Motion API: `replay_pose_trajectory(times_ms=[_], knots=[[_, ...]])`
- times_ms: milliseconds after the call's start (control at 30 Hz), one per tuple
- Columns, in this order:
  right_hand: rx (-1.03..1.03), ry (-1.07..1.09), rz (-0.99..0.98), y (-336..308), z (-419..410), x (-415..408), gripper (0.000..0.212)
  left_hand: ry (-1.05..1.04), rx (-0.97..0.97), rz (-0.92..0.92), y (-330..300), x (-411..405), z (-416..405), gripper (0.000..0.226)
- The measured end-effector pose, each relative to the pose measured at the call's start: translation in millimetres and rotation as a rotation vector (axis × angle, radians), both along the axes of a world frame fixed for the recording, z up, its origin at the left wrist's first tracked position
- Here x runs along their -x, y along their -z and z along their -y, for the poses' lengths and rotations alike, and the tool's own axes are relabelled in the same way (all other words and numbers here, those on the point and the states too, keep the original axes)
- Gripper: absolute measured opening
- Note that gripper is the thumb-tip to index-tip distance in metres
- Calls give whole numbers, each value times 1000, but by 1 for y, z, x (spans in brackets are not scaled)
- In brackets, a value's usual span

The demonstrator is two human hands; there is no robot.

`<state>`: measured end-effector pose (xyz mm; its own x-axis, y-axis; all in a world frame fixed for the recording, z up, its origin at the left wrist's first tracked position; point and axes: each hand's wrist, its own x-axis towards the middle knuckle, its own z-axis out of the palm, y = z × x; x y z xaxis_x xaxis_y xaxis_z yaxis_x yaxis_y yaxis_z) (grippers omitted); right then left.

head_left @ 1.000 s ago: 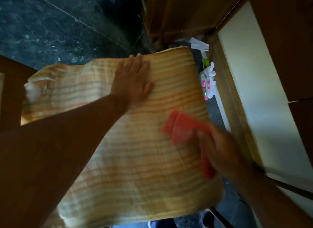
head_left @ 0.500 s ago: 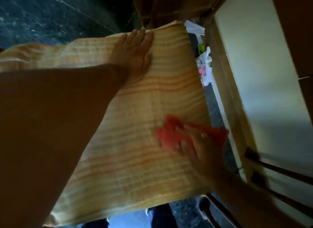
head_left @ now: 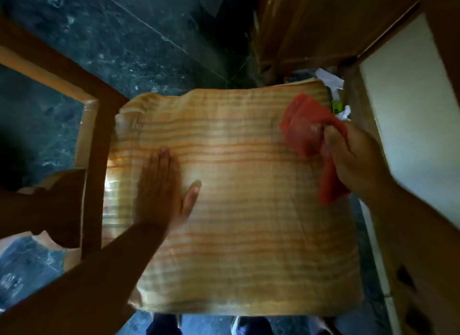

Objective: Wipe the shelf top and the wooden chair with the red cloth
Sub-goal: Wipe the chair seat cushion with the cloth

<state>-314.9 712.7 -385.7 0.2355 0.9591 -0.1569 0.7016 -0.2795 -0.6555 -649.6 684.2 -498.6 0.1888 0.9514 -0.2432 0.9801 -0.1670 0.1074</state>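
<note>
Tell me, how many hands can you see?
2. The left hand lies flat on the striped cushion, left of its middle. The right hand is at the cushion's far right corner, shut on the red cloth.

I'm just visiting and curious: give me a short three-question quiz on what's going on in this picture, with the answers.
1. True or false: the left hand lies flat, palm down, on the striped cushion.
2. Which hand grips the red cloth? A) left B) right C) both
3. Fill in: the red cloth is over the cushion's far ____ corner, as the wearer sees it.

Key
1. True.
2. B: the right hand has it bunched in its fingers.
3. Right, on the side near the white shelf top.
</note>
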Motion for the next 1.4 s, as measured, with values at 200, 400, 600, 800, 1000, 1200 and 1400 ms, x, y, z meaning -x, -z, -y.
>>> replay_pose_trajectory(times_ms=[200, 400, 600, 800, 1000, 1200, 1400], knots=[[-2, -282, 414, 82, -76, 67, 49, 38, -127, 23, 21, 3, -3, 80], [-69, -923, 220, 78, 106, 110, 41, 54, -108, 51, 14, 4, -4, 79], [257, -628, -152, 29, 53, 92, 29, -66, -45, 61, -15, 1, 11, 85], [-54, -128, -45, 16, -61, 88, 27, -223, -53, 54, -3, -5, 55, 92], [25, -388, 294, 83, -119, 207, 45, -216, -86, 82, 15, -4, 55, 91], [-74, -734, 185, 75, -98, 238, 36, -191, -54, 90, 9, 0, 54, 92], [-14, -497, 11, 26, -85, 87, 28, -55, -104, 212, -29, 4, 0, 80]])
